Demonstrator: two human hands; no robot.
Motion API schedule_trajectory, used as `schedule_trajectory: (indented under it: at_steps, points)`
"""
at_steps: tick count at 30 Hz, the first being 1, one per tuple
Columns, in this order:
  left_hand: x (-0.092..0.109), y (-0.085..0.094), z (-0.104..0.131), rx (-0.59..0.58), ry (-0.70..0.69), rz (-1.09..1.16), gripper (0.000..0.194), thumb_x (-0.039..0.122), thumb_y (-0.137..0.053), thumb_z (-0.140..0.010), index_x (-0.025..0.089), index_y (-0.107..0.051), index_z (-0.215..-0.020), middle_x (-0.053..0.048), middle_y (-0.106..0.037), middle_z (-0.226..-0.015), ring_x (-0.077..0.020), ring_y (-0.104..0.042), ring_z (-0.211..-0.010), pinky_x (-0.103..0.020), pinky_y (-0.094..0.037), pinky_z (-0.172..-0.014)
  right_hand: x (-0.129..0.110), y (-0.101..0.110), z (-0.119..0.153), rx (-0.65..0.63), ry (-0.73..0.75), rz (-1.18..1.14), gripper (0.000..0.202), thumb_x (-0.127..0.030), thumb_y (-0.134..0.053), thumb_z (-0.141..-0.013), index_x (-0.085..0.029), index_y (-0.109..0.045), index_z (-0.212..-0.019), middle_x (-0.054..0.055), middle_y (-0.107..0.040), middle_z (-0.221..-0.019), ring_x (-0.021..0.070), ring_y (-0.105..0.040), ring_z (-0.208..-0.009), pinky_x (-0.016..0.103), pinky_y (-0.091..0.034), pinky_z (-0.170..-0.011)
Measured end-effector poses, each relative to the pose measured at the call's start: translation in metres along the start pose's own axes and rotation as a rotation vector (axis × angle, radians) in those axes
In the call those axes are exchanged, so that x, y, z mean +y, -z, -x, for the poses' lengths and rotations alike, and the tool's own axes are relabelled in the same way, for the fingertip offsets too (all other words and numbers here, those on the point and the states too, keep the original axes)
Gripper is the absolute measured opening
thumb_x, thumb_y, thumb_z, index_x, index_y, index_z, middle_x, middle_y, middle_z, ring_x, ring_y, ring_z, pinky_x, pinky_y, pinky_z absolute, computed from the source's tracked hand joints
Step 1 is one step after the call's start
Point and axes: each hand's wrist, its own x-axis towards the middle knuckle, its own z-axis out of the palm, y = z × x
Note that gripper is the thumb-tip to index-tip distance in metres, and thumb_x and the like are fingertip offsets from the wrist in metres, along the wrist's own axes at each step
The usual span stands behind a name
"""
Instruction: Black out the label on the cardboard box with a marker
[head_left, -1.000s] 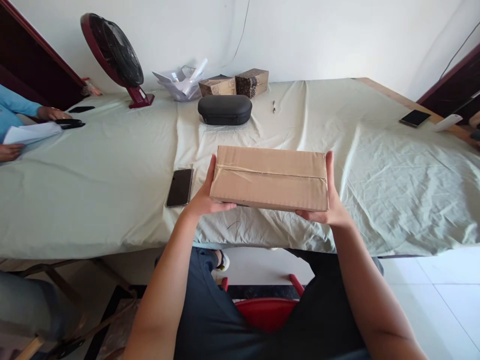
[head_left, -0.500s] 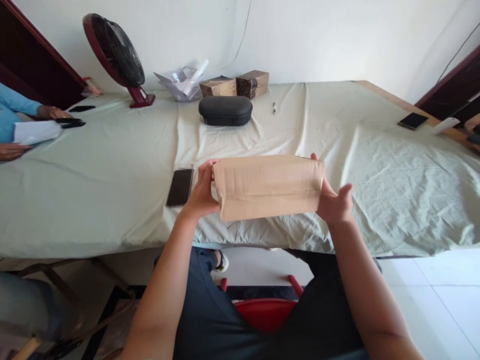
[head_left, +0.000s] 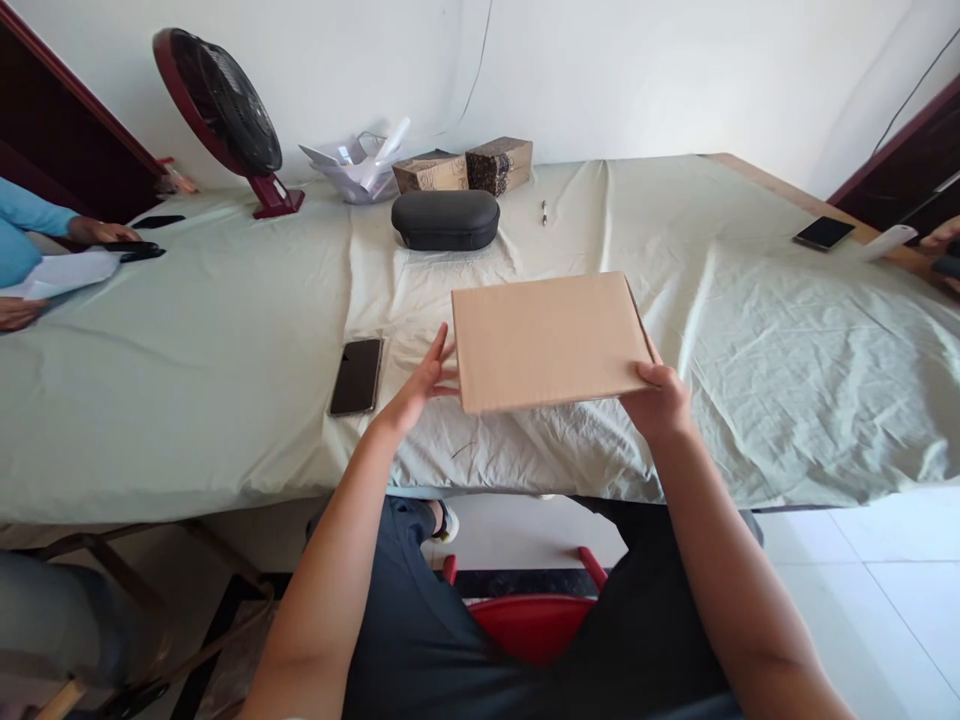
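A plain brown cardboard box (head_left: pixel 551 342) is held up over the near part of the cloth-covered table, its broad flat face turned up toward me. My right hand (head_left: pixel 660 398) grips its right end, thumb on the top face and the other fingers mostly hidden under it. At the left end is my left hand (head_left: pixel 424 385), fingers spread apart, with the fingertips beside or just behind the box edge; whether they touch it I cannot tell. Left of that hand a dark-screened phone (head_left: pixel 357 377) lies flat on the cloth.
Behind the box sit a black zip case (head_left: pixel 446 220), patterned boxes (head_left: pixel 501 165), a plastic basket (head_left: pixel 360 180) and a pen (head_left: pixel 544 213). A fan (head_left: pixel 225 110) stands back left. Another person's sleeve (head_left: pixel 30 215) and hands are at left; a tablet (head_left: pixel 823 233) lies right.
The box has been turned so its broad face shows instead of its narrow side. My left hand has loosened and its fingers have spread; my right thumb now lies on the box.
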Motion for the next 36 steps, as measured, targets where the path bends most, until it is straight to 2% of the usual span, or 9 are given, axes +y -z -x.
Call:
schedule_trajectory:
  at_steps: [2,6,11,14,20,26,29,32,36]
  points:
    - [0.006,-0.006,0.002,-0.039,0.043,0.134,0.101,0.087,-0.053,-0.094,0.036,-0.025,-0.176,-0.012,-0.037,-0.179,-0.0414,-0.051,-0.154,-0.054,-0.055,-0.116,0.008,0.005,-0.001,-0.099,0.092,0.138,0.103,-0.070,-0.070,-0.074,-0.043,-0.040,-0.169,-0.010,-0.038,-0.180,0.0422,-0.026,-0.170,0.066,-0.029,-0.139]
    - [0.011,-0.012,0.005,-0.026,0.003,0.160,0.126,0.067,-0.086,-0.078,0.035,-0.016,-0.177,-0.014,-0.037,-0.178,-0.0423,-0.044,-0.158,-0.054,-0.045,-0.126,0.015,0.014,-0.003,-0.201,0.189,0.275,0.110,-0.078,-0.069,-0.075,-0.048,-0.027,-0.173,-0.013,-0.023,-0.185,0.0402,-0.018,-0.173,0.065,-0.021,-0.141]
    - [0.008,-0.005,0.007,-0.030,-0.002,0.088,0.150,0.049,-0.094,-0.071,0.044,0.014,-0.174,-0.013,-0.021,-0.183,-0.0380,-0.048,-0.153,-0.052,-0.053,-0.116,0.014,0.015,-0.006,-0.242,0.135,0.252,0.112,-0.071,-0.078,-0.075,-0.044,-0.029,-0.172,-0.003,-0.038,-0.180,0.0438,-0.037,-0.164,0.065,-0.038,-0.133]
    - [0.007,-0.003,0.007,-0.028,-0.077,0.049,0.153,0.049,-0.095,-0.070,0.042,0.017,-0.174,-0.014,-0.021,-0.183,-0.0389,-0.041,-0.160,-0.053,-0.052,-0.118,0.015,0.015,-0.007,-0.255,0.127,0.228,0.107,-0.068,-0.081,-0.076,-0.041,-0.036,-0.169,0.001,-0.045,-0.176,0.0445,-0.040,-0.162,0.064,-0.042,-0.131]
    - [0.001,-0.005,0.004,0.010,-0.230,-0.024,0.158,0.057,-0.096,-0.067,0.042,0.020,-0.172,-0.015,-0.012,-0.185,-0.0409,-0.027,-0.168,-0.063,-0.031,-0.133,0.022,0.022,-0.007,-0.274,0.090,0.201,0.108,-0.065,-0.085,-0.076,-0.039,-0.037,-0.169,0.004,-0.049,-0.173,0.0431,-0.041,-0.162,0.062,-0.041,-0.132]
    - [-0.008,-0.011,0.000,0.071,-0.313,-0.002,0.162,0.059,-0.096,-0.067,0.046,0.032,-0.167,-0.014,-0.008,-0.184,-0.0395,-0.024,-0.169,-0.061,-0.039,-0.129,0.033,0.007,-0.003,-0.170,0.085,0.063,0.116,-0.073,-0.085,-0.066,-0.035,-0.041,-0.167,0.011,-0.057,-0.166,0.0403,-0.043,-0.163,0.064,-0.037,-0.134]
    - [-0.005,-0.016,0.001,0.084,-0.275,0.025,0.163,0.061,-0.097,-0.065,0.048,0.030,-0.167,-0.013,-0.012,-0.183,-0.0399,-0.028,-0.167,-0.059,-0.043,-0.127,0.034,-0.012,0.001,-0.115,0.079,-0.054,0.110,-0.080,-0.080,-0.063,-0.040,-0.049,-0.161,0.008,-0.062,-0.161,0.0393,-0.047,-0.160,0.066,-0.036,-0.134]
    - [0.001,-0.018,0.003,0.043,-0.186,0.038,0.157,0.061,-0.098,-0.065,0.047,0.018,-0.170,-0.016,-0.023,-0.179,-0.0411,-0.038,-0.161,-0.059,-0.048,-0.122,0.034,-0.025,0.003,-0.129,0.050,-0.121,0.109,-0.077,-0.080,-0.064,-0.039,-0.050,-0.161,0.011,-0.063,-0.160,0.0426,-0.048,-0.159,0.073,-0.042,-0.128]
    - [0.003,-0.016,0.002,0.028,-0.134,-0.087,0.141,0.054,-0.101,-0.067,0.043,-0.006,-0.170,-0.017,-0.026,-0.174,-0.0400,-0.044,-0.156,-0.059,-0.049,-0.122,0.039,-0.015,-0.002,-0.062,0.145,-0.017,0.121,-0.076,-0.079,-0.067,-0.039,-0.032,-0.171,0.011,-0.049,-0.173,0.0428,-0.035,-0.167,0.079,-0.034,-0.130]
